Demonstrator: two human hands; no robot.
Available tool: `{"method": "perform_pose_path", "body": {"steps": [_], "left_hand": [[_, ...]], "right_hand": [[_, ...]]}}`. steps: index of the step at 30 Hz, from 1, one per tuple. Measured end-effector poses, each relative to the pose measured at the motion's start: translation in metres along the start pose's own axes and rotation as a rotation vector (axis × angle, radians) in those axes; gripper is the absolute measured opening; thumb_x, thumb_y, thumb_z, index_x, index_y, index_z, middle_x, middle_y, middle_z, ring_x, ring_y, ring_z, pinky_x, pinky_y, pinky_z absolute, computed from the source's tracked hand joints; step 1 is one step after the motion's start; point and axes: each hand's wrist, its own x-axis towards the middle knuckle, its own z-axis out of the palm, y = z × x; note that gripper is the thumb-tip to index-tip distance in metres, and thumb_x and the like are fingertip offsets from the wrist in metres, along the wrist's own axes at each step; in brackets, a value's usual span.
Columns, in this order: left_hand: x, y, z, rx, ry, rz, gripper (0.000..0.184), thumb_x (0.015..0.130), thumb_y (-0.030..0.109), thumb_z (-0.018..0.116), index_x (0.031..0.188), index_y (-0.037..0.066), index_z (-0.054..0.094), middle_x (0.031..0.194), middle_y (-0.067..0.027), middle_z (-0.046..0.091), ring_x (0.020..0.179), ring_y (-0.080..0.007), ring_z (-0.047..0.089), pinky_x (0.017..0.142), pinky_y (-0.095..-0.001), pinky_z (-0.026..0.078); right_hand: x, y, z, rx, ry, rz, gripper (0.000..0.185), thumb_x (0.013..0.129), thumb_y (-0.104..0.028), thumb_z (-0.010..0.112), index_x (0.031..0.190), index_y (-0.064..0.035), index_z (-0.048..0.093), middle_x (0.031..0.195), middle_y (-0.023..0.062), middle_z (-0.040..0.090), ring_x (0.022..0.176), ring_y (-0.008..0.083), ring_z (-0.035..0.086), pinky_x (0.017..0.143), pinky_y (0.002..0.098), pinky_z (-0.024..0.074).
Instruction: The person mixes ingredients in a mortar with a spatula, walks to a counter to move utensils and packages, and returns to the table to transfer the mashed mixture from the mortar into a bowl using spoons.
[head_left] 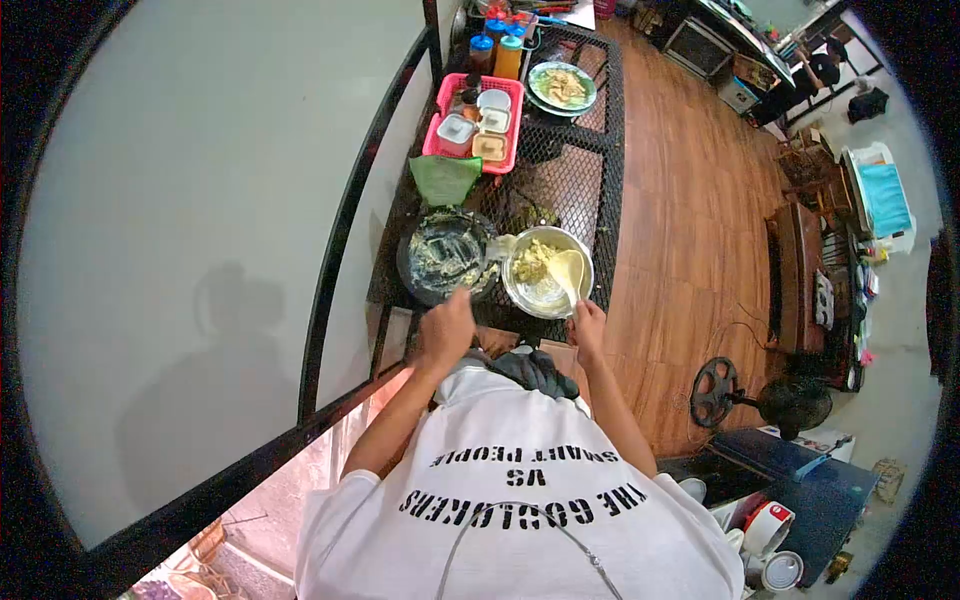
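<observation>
At the near end of the table (612, 180), a round silvery bowl (590, 268) holds yellowish, lumpy food (532, 260). A pale spoon (568, 266) with a broad head rests in it, its handle slanting toward the near right rim. The right hand (590, 328) is closed around the end of that handle. Just left of the bowl is a dark, round pan (407, 262), smeared inside with pale and greenish residue. The left hand (447, 325) is curled at the near edge of the pan; blur hides whether it grips anything. Between pan and bowl, a whitish blur is too unclear to name.

Beyond the pan lies a green piece of material (446, 182), beside the near end of a pink basket (516, 112). Several small tubs (457, 131) stand inside the basket. To the right of the basket, a plate (562, 88) carries pale food pieces on a green surface. Farther back stand bottles (507, 60), one filled with something orange.

Left of the table is a pale wall panel (180, 180) with a shadow on it. Brown flooring (690, 240) stretches to the right, with a black fan (792, 405) nearer the person. At the far right, another person (822, 70) in dark clothing is near a counter.
</observation>
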Motion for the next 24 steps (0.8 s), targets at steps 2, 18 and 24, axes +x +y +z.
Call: {"method": "perform_pose_path", "body": {"steps": [2, 18, 24], "left_hand": [[-0.008, -0.022, -0.002, -0.161, 0.167, -0.107, 0.020, 0.095, 0.021, 0.044, 0.090, 0.007, 0.056, 0.074, -0.0196, 0.064, 0.070, -0.0424, 0.062, 0.059, -0.0521, 0.046], [-0.056, -0.099, -0.028, -0.299, 0.468, -0.422, 0.020, 0.093, 0.015, 0.048, 0.091, 0.000, 0.061, 0.087, -0.0163, 0.066, 0.084, -0.0350, 0.062, 0.074, -0.0409, 0.047], [-0.057, -0.105, -0.026, -0.349, 0.522, -0.447, 0.021, 0.093, 0.016, 0.048, 0.090, 0.000, 0.061, 0.086, -0.0162, 0.066, 0.082, -0.0349, 0.063, 0.073, -0.0411, 0.047]], "right_hand": [[0.007, 0.002, 0.010, -0.133, 0.000, -0.197, 0.029, 0.097, -0.025, 0.046, 0.111, -0.0033, 0.060, 0.060, 0.0005, 0.050, 0.040, 0.0077, 0.039, 0.036, 0.0237, 0.0292], [0.067, -0.062, 0.211, -1.499, -0.548, -1.080, 0.044, 0.091, -0.018, 0.048, 0.135, -0.0209, 0.045, 0.095, 0.0183, 0.063, 0.078, 0.0354, 0.065, 0.065, 0.0465, 0.0512], [0.070, -0.070, 0.175, -1.671, -0.759, -1.140, 0.046, 0.091, -0.022, 0.050, 0.137, -0.0210, 0.046, 0.082, 0.0174, 0.063, 0.070, 0.0344, 0.064, 0.057, 0.0469, 0.0480]]}}
